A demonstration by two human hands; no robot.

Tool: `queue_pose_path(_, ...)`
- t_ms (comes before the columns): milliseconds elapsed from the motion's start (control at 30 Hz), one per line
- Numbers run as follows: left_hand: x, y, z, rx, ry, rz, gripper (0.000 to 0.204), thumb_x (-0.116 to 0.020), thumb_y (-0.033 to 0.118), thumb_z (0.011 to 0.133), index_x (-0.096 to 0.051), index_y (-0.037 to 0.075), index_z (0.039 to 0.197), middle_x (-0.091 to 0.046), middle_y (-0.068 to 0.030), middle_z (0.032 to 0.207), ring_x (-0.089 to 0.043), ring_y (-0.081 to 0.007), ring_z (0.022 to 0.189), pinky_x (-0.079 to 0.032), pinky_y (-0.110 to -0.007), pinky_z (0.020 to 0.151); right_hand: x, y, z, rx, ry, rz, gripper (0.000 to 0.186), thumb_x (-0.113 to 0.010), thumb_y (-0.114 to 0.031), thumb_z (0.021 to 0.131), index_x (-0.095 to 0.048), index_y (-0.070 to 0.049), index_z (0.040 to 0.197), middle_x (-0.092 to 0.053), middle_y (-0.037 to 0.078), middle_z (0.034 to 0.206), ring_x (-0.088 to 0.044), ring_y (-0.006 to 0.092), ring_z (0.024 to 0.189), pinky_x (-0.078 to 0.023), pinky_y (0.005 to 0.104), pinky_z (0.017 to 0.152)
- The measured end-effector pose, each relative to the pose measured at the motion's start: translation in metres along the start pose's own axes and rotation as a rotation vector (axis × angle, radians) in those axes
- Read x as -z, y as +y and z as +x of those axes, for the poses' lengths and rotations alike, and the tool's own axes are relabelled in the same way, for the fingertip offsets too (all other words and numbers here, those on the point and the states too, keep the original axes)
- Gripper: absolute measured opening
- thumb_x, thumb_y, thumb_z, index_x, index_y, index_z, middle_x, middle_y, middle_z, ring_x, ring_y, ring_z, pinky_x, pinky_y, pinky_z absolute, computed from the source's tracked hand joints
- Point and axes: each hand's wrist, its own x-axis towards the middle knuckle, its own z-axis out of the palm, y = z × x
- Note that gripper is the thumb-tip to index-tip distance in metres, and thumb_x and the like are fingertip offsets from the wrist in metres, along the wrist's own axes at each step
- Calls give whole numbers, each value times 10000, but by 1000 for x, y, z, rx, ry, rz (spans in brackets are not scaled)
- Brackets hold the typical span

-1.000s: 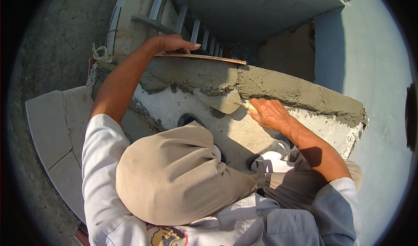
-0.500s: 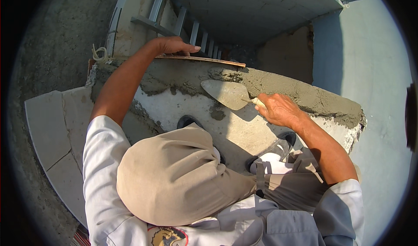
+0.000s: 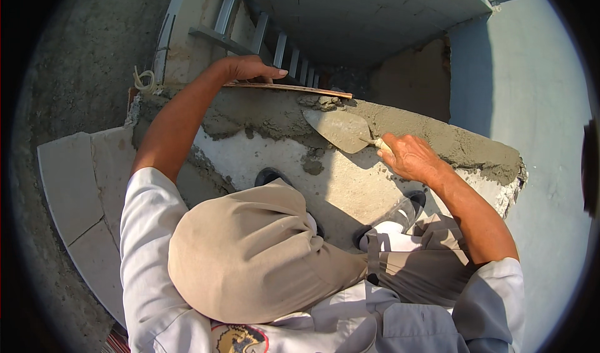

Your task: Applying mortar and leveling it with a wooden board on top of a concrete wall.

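Observation:
My right hand (image 3: 414, 157) is closed round the pale handle of a pointed trowel (image 3: 342, 130). The trowel's blade lies over the near side of a band of wet grey mortar (image 3: 431, 131) along the ledge, with a small heap of mortar beside its tip. At the far edge of that band, my left hand (image 3: 255, 69) grips a thin wooden board (image 3: 294, 89), thumb stretched to the right and the other fingers mostly hidden. The board runs along the mortar's far edge.
Beyond the board the ledge drops into a deep shaft, where a metal ladder (image 3: 259, 33) leans. My shoes (image 3: 270, 176) stand on the pale slab (image 3: 240, 159) close to the mortar. A light blue wall (image 3: 537, 103) rises at right. Pale blocks (image 3: 72, 184) lie at left.
The trowel and my right hand have shifted a little to the right. More lumpy mortar shows just beyond the blade, against the board. My left hand remains at the board.

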Motion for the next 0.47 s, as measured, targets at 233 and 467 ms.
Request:
queue_pose_path(233,1,3,2,23,10,16,884,-627,820,811,-787,9,1122,-716,-200,1219,-639,-313,1151,-473,-431,984,-2,3,13,-2,36,12,346,-573,-332,1029,-609,0,1117,-706,271,830,-710,438,848,-551,549,807)
queue_pose_path(467,7,1,-1,21,-47,-14,871,-624,815,819,-779,25,1152,-721,-180,1214,-641,-300,1154,-470,-423,994,-15,-26,26,19,-19,94,390,-568,-378,1030,-602,-16,1172,-710,304,880,-713,463,901,-549,565,850)
